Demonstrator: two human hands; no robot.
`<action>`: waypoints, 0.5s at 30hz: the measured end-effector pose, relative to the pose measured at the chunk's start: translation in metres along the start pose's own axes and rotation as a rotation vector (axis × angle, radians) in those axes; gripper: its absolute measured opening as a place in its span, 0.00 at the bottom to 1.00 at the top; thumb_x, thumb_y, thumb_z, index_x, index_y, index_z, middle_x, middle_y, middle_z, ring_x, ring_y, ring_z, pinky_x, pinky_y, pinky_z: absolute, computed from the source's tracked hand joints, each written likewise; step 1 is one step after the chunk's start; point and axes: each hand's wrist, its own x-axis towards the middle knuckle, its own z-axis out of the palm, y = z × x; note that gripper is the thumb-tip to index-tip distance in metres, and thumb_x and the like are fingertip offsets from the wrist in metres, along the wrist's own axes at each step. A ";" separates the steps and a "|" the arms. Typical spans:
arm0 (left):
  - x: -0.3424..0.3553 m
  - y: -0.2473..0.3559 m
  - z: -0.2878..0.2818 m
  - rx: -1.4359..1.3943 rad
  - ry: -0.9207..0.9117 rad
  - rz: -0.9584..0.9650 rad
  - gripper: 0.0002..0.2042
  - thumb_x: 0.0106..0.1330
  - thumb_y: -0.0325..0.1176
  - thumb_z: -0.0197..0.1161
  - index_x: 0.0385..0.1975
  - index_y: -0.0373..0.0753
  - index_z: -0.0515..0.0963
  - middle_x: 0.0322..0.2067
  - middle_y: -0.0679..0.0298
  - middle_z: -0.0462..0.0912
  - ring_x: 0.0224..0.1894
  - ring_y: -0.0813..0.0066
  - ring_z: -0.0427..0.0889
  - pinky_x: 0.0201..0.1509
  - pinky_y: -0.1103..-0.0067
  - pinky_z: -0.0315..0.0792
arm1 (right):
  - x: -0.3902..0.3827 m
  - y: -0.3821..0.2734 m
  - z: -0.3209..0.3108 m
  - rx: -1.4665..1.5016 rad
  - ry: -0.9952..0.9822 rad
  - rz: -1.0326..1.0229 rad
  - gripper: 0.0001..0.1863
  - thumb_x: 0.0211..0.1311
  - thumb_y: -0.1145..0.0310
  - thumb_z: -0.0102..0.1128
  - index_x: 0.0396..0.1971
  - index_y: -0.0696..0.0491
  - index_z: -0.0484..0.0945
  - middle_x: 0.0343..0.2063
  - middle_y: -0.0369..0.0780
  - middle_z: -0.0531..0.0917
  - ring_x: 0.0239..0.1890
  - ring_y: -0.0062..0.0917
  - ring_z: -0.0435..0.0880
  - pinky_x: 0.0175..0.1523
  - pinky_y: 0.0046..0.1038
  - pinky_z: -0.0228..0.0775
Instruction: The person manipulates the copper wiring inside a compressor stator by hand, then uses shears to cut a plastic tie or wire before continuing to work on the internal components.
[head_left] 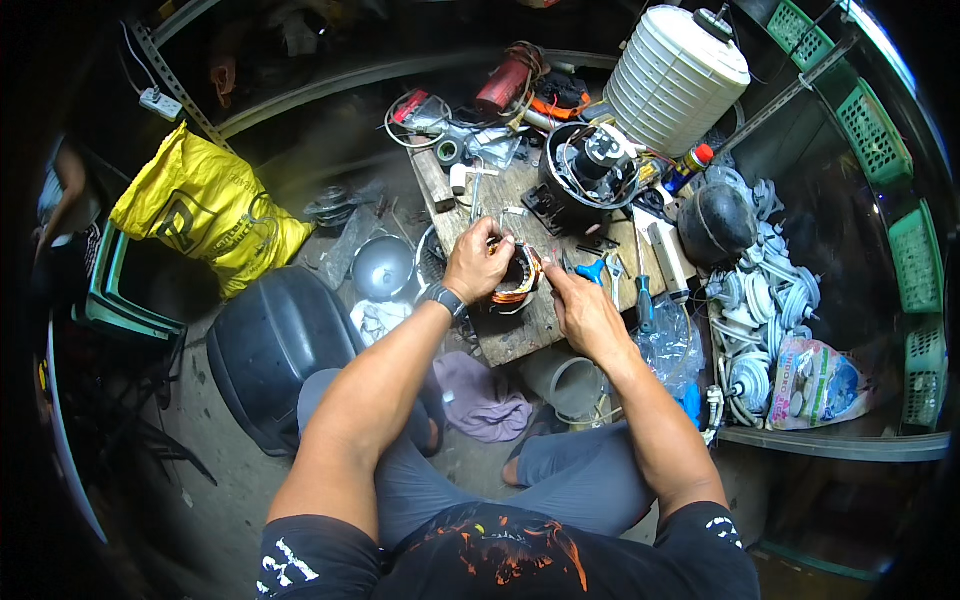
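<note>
1. Closest to me is the worker's black shirt (500, 560) with its orange print, the chest bent over the work
2. Beyond the knees stands a wooden table (525, 340), its top worn and crowded
3. On its far side sits a round black housing (560, 180), open at the top, with a motor-like part inside
4. The left hand (478, 265) is nearly closed, thumb and bent fingers gripping the upper left rim of a copper-wound ring (515, 297)
5. The right hand (590, 305) is half curled, index finger reaching to the ring's right edge; from here I can't tell whether it pinches anything
6. The ring lies between both hands, over the table's near part; I'd judge they are handling its windings, and the next move calls for a steady left grip and light right fingertips
7. Smaller again, a blue-handled screwdriver (645, 308) lies to the right, untouched
</note>
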 end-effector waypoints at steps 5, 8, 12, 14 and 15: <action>0.002 0.001 -0.011 0.006 0.001 -0.019 0.10 0.64 0.35 0.64 0.34 0.34 0.78 0.30 0.50 0.83 0.36 0.51 0.85 0.45 0.65 0.77 | 0.005 -0.013 0.010 0.025 0.105 0.013 0.25 0.64 0.78 0.54 0.62 0.55 0.73 0.36 0.55 0.84 0.38 0.56 0.84 0.42 0.51 0.76; -0.003 0.003 -0.011 0.002 0.003 -0.015 0.10 0.64 0.35 0.63 0.35 0.34 0.79 0.31 0.50 0.84 0.37 0.50 0.85 0.46 0.65 0.77 | -0.003 -0.006 0.010 0.067 0.097 -0.038 0.24 0.64 0.79 0.54 0.62 0.56 0.74 0.37 0.56 0.84 0.39 0.55 0.85 0.44 0.50 0.77; 0.000 0.001 -0.010 -0.031 0.037 0.014 0.10 0.65 0.35 0.63 0.35 0.34 0.78 0.31 0.49 0.84 0.37 0.50 0.85 0.46 0.64 0.77 | 0.004 -0.008 0.012 0.074 0.145 -0.055 0.25 0.64 0.78 0.55 0.63 0.57 0.74 0.38 0.56 0.85 0.39 0.54 0.85 0.44 0.50 0.78; 0.000 0.000 -0.009 -0.034 0.039 0.019 0.10 0.65 0.35 0.63 0.35 0.33 0.79 0.31 0.49 0.84 0.37 0.50 0.85 0.46 0.65 0.77 | 0.005 -0.005 0.018 0.083 0.191 -0.055 0.25 0.63 0.79 0.56 0.62 0.58 0.74 0.39 0.56 0.85 0.40 0.54 0.85 0.44 0.49 0.78; -0.002 0.000 -0.008 -0.035 0.040 0.015 0.10 0.65 0.36 0.63 0.35 0.33 0.79 0.31 0.49 0.84 0.37 0.50 0.85 0.46 0.65 0.77 | 0.005 -0.005 0.019 0.081 0.196 -0.052 0.25 0.63 0.79 0.56 0.62 0.58 0.74 0.39 0.56 0.85 0.40 0.54 0.85 0.45 0.49 0.78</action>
